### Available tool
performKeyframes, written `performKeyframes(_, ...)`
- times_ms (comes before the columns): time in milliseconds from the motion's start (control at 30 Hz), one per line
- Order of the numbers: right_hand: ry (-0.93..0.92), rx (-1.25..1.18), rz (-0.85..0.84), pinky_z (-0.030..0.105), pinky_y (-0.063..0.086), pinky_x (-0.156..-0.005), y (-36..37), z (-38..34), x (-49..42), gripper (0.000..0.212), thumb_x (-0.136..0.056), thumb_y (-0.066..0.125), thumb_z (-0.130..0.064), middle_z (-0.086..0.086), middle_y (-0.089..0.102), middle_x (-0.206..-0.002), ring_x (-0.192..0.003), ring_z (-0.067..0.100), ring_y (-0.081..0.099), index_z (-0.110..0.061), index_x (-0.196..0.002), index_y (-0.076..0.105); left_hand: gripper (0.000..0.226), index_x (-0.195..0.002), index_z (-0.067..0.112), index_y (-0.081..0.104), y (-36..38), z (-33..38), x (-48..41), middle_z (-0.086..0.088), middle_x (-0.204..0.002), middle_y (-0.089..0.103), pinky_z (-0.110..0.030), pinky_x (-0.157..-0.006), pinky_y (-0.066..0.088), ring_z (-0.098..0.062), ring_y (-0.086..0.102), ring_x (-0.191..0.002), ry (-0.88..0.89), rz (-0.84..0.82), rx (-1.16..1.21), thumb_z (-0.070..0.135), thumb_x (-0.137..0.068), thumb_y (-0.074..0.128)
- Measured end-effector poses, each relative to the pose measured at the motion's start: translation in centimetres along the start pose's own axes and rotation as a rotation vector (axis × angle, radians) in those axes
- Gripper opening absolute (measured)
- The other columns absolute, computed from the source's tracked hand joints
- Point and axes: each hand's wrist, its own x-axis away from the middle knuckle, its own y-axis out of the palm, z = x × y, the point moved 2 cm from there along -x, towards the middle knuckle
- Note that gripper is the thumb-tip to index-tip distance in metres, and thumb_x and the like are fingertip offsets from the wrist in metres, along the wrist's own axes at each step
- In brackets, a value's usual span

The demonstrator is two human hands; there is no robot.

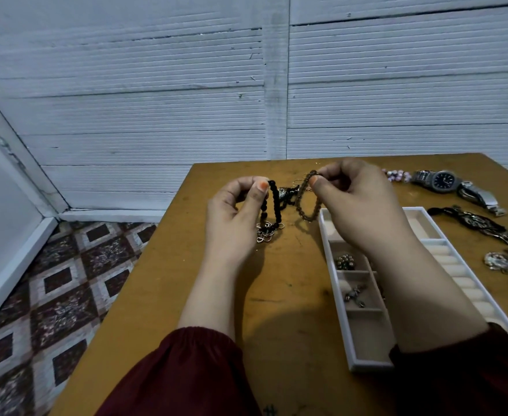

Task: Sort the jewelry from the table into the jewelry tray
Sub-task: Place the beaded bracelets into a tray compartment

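Nearest the camera, two dark red sleeves cover the person's forearms, which reach forward over the brown worktop. Under the right forearm lies the white jewelry tray, set lengthwise on the worktop. One of its small compartments holds a cluster of metallic beads, and the one nearer the person holds a small dark pendant. A row of pale ring rolls runs along the tray's right side.

Farther out, both hands are raised above the worktop. The left hand pinches a black bead bracelet between thumb and forefinger, and the loop hangs down onto a silver heart chain lying on the worktop. The right hand pinches a brown bead bracelet the same way, just beyond the tray's far left corner. Between the two loops sits a tangle of dark jewelry, too blurred to make out.

To the far right, outside the tray, lie pink beads, a steel wristwatch, a dark braided necklace and some silver pieces. Beyond the worktop stands a white ribbed wall.
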Motion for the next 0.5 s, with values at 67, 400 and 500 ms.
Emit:
performKeyframes(67,0.004,-0.019,0.009,0.007,0.036,-0.044,-0.6,0.1,0.4,0.009,-0.089,0.062,-0.023,-0.007,0.057,-0.070,-0.060,0.004,0.051,-0.024,-0.080,0.060,0.006,-0.091,0.012,0.065,0.1,0.2,0.3,0.008,-0.081,0.066,-0.010,-0.063,0.048,0.007,0.060,-0.072,0.013,0.001,-0.007,0.015,-0.091,0.060)
performKeyframes(400,0.024,-0.126,0.088,0.010,0.040,-0.048,-5.6,0.2,4.0,0.005,-0.089,0.062,-0.020,-0.010,0.057,-0.069,-0.056,-0.007,0.052,-0.021,-0.084,0.063,0.012,-0.098,0.001,0.060,2.6,1.9,3.5,0.014,-0.058,0.063,-0.013,-0.045,0.047,0.005,0.057,-0.049,-0.060,-0.055,0.117,0.010,-0.093,0.055)
performKeyframes(500,0.012,-0.104,0.109,0.015,0.043,-0.060,-6.6,0.5,6.1,0.005,-0.088,0.062,-0.023,-0.013,0.061,-0.073,-0.069,-0.006,0.057,-0.023,-0.084,0.064,0.008,-0.093,0.004,0.059,3.4,2.4,5.0,0.012,-0.055,0.060,-0.012,-0.043,0.045,0.004,0.054,-0.046,-0.080,-0.048,0.134,0.009,-0.094,0.053)
